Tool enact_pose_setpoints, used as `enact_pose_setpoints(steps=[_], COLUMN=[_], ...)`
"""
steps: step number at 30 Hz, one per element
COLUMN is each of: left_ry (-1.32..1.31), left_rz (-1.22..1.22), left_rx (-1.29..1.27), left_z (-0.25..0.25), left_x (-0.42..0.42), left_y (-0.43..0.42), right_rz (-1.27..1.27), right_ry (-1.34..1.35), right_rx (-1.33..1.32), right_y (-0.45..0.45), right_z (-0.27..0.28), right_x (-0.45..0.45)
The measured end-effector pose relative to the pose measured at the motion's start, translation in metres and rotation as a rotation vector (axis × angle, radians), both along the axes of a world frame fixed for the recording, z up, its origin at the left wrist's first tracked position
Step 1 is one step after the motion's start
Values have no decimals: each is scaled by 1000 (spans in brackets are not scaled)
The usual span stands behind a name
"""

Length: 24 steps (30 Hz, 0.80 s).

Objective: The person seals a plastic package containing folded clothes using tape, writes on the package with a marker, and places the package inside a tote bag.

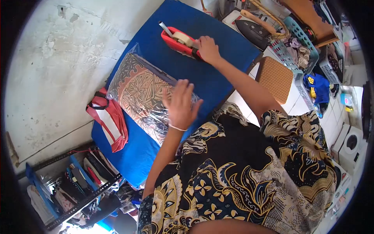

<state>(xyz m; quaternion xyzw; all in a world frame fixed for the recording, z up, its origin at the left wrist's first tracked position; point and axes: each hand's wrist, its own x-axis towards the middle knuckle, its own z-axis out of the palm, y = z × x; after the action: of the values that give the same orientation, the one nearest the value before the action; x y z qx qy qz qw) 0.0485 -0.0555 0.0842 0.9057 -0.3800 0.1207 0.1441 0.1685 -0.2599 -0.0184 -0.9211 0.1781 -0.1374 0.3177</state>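
In the head view, both hands are at work over the blue table (150, 33): one at the packet (138, 87), the other at the dispenser (176, 46). The left hand (181, 103) is open, fingers spread and a little blurred, over the packet's right side; whether it presses down, I can't tell. Over to the far side, the right hand (209, 50) has its fingers bent at the dispenser's right end, beside the roll of tape (182, 38); gripping or just touching, that's hidden. The packet lies flat on the table, in crinkled clear film, with the red bag (116, 121) just to its left. This looks like a moment calling for a steady dispenser and light, flat pressure on slippery film.
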Motion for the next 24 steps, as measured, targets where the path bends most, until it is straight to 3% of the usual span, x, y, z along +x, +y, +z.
enact_pose_setpoints(steps=[4, 6, 7, 9, 13, 15, 19, 22, 24], left_ry=[-266, -310, -243, -196, -167, -190, -172, -175, -181], left_rz=[368, 484, 526, 580, 587, 597, 596, 589, 590], left_rx=[-159, -171, -209, -247, -239, -209, -229, -226, -233], left_z=[3, -1, -5, -9, -8, -10, -9, -11, -11], left_x=[35, 50, 54, 55, 54, 56, 54, 56, 58], left_y=[53, 74, 83, 83, 81, 83, 82, 83, 82], right_rz=[3, 196, 197, 244, 39, -52, -126, -22, 275], right_ry=[139, 14, 19, -348, -249, 64, 172, 382, 395], right_rx=[-174, 958, 959, 1346, 1205, 990, 1036, 963, 434], right_y=[-11, -26, -31, -41, -40, -42, -42, -50, -49], right_z=[14, 18, 11, -2, -6, -9, -16, -18, -27], right_x=[10, 13, 3, -24, -57, -62, -59, -63, -72])
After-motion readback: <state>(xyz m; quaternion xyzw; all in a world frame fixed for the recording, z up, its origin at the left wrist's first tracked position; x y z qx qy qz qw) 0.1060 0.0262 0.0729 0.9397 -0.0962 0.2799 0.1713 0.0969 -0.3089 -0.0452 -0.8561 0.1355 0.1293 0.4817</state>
